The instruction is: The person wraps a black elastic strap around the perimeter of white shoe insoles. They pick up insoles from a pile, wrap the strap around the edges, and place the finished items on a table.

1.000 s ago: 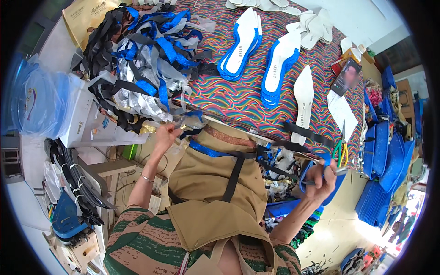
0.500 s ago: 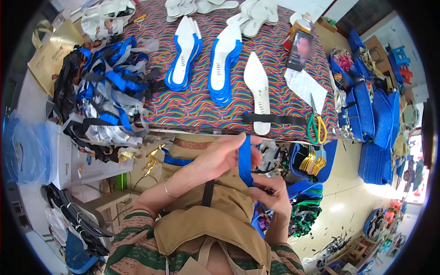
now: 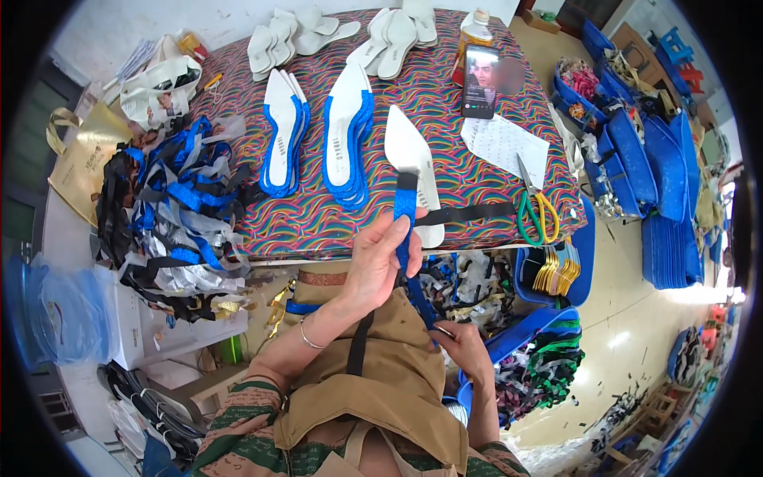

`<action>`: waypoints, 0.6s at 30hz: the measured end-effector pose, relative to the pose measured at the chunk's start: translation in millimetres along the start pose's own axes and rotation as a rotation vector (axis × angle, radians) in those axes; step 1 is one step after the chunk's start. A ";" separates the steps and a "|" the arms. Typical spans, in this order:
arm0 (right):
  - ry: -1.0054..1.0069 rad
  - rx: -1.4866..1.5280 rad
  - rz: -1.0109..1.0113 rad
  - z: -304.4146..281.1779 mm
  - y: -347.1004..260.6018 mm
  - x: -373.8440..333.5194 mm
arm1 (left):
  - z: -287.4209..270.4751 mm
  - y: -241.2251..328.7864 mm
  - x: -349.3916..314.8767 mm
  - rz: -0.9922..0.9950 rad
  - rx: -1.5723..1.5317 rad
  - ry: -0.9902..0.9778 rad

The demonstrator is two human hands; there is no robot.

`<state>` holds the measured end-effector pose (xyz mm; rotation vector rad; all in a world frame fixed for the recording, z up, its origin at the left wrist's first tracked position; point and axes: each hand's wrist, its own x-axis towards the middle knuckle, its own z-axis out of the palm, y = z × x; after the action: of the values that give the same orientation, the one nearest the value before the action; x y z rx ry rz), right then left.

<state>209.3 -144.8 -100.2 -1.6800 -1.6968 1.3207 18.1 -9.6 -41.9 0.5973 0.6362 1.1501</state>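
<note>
A glittery blue strip [image 3: 404, 208] is pinched between the thumb and fingers of my left hand [image 3: 377, 258] at the table's front edge. Its dark upper end overlaps a white pointed shoe insole [image 3: 407, 139] lying on the table; whether the two touch I cannot tell. Lower down, near my lap, my right hand [image 3: 465, 348] is closed on the strip's trailing length. A black strip [image 3: 473, 212] lies crosswise by the insole's heel. Left of it are two stacks of insoles edged in blue, one farther left [image 3: 280, 135] and one nearer [image 3: 342, 135].
Scissors [image 3: 540, 216] with green and yellow handles lie at the table's right, below a phone [image 3: 481, 83] and a paper sheet [image 3: 509, 149]. Tangled strips [image 3: 187, 191] pile up at the left. Plain insoles [image 3: 389, 46] sit at the back. Blue bins [image 3: 664, 179] stand beyond the right side.
My left hand has moved forward, bringing the strip's end over the insole. My right hand has dropped lower, drawing apart from the left. The whole view has shifted slightly.
</note>
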 end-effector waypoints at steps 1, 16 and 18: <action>-0.018 -0.121 -0.022 -2.3 4.6 6.0 | -2.7 -3.7 0.9 -0.022 0.017 0.001; 0.006 1.120 0.052 -35.8 -62.7 65.7 | -4.8 -14.5 -16.6 -0.093 0.232 -0.006; 0.010 1.133 0.076 -29.7 -53.1 55.4 | -6.0 -17.2 -19.5 -0.125 0.254 -0.010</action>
<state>194.5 -74.3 -60.4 -1.0296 -0.5761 1.7806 19.2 -32.6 -55.4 0.7678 0.8067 0.9553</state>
